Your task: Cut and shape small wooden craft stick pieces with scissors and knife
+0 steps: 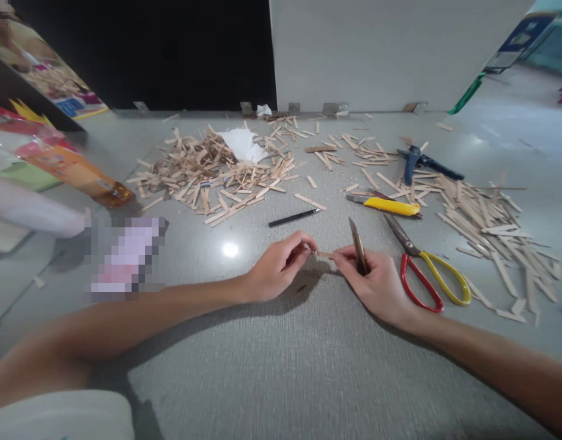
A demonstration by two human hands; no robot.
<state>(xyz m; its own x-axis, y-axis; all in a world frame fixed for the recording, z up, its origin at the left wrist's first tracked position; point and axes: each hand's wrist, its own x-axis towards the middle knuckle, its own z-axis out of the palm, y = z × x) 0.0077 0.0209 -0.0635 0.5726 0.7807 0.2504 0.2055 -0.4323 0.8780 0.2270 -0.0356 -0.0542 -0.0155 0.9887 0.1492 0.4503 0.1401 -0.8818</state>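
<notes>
Between my two hands is a short, thin wooden stick [325, 254], held just above the table. My left hand [278, 269] pinches its left end with the fingertips. The right end sits between thumb and finger of my right hand [377, 284]. A slim cutter knife [358, 244] is also tucked in my right hand, its blade pointing up and away from the stick. Beyond my hands lies a black pen [294, 217]. Scissors [416, 253] with one red and one yellow handle rest beside my right hand, and a yellow utility knife [386, 205] lies farther back.
A heap of cut wooden pieces [193, 174] with a white paper scrap [243, 144] lies back left. More sticks [487, 226] spread at right, near dark-blue-handled pliers [413, 162]. A bottle [88, 174] and another person's arm [28, 201] are at left. A black-and-white panel [391, 55] stands behind.
</notes>
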